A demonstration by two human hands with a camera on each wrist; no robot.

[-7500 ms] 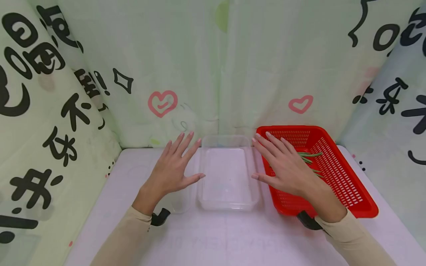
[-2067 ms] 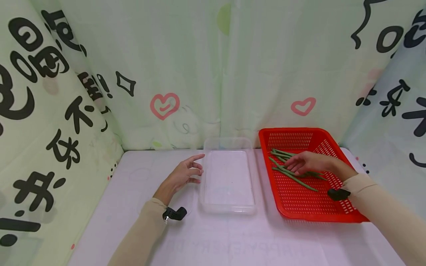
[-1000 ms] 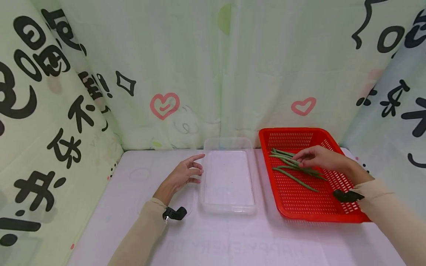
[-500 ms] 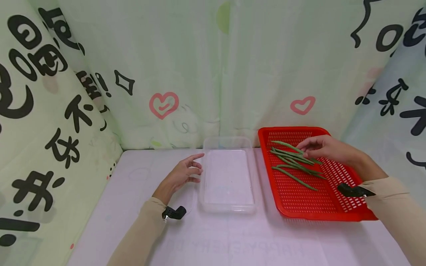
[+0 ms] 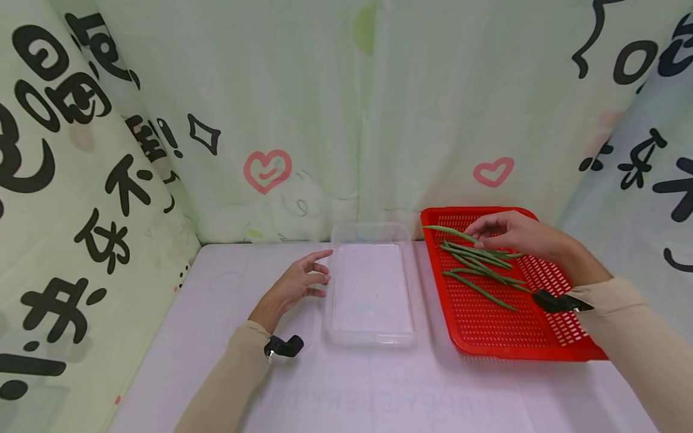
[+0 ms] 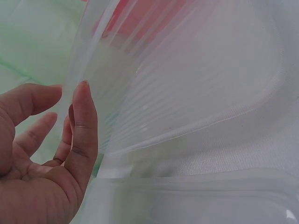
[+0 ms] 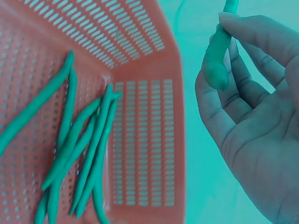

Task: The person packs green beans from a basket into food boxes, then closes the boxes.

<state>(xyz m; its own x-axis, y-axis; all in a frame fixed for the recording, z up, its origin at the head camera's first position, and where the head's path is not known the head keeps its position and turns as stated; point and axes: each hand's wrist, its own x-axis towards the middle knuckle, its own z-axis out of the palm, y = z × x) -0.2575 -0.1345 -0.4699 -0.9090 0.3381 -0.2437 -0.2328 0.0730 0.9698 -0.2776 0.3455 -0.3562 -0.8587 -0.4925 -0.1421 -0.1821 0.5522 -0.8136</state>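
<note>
A pale tabletop is lying under printed curtains. The left hand is resting relaxed, fingers loosely spread against the clear plastic container, holding nothing. The right hand is pinching one green bean above the red basket, the other beans lying beneath. Held only by its end, the bean is likely to slip.

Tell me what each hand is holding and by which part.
The right hand pinches one long green bean near one end. The left hand holds nothing.

Clear glossy plastic tray – perforated red plastic basket.
</note>
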